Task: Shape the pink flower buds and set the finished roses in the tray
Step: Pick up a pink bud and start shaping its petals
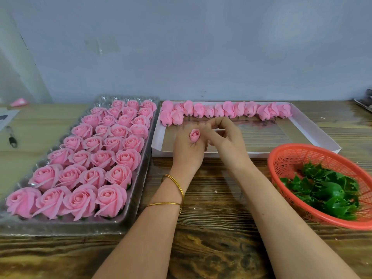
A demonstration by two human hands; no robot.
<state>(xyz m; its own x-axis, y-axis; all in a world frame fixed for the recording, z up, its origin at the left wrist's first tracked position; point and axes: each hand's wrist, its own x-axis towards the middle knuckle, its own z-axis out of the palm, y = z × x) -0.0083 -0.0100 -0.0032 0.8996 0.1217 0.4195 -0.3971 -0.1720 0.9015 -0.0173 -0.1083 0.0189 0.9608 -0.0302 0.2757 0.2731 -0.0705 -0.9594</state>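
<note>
- The left hand (188, 150), in the middle of the frame, curls its fingers round one pink bud (194, 135) and holds it upright, with the tip poking out above the fist.
- The right hand (226, 138) sits just right of it with its fingers bent narrow. Its fingertips meet the left hand's beside the bud, but I cannot tell whether they pinch a petal.
- Both hands hover over the near left part of a shallow white box (314, 129). A row of unshaped buds (227, 110) lies along the box's far edge.
- The clear plastic tray (124, 222) fills the left of the frame, packed with opened roses (90, 158) in rows of four.
- An orange basket (281, 158) at lower right holds green leaf pieces (326, 190).
- Two gold bangles (175, 182) circle the left wrist.
- Everything rests on a wooden table (211, 238), and a pen (12, 137) lies at the far left.
</note>
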